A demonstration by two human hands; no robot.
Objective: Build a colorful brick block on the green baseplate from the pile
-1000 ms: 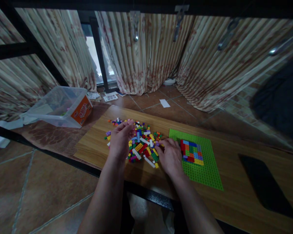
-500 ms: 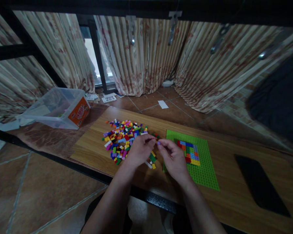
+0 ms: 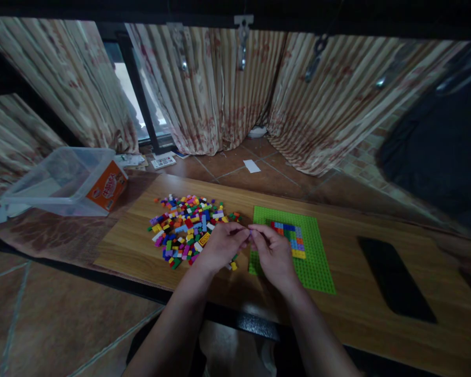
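Observation:
My left hand (image 3: 223,246) and my right hand (image 3: 273,254) meet fingertip to fingertip above the board. Pinched between them is a small purple toy brick (image 3: 251,232), mostly covered by the fingers. A heap of loose coloured toy bricks (image 3: 188,224) spreads beside and behind my left hand. Behind my right hand lies a green studded baseplate (image 3: 317,262), partly hidden by that hand. On the baseplate sits a block of joined bricks (image 3: 298,246) in red, blue, green, orange and yellow.
The wooden board (image 3: 129,246) lies on a long low table. A dark flat slab (image 3: 396,280) rests to the right of the baseplate. At the left end stands a clear plastic bin (image 3: 63,183) with an orange label. Striped curtains (image 3: 196,94) hang behind.
The fingertips of both hands have come together, and the purple brick is now more covered. The view has turned slightly right, so the bricks and baseplate appear farther left.

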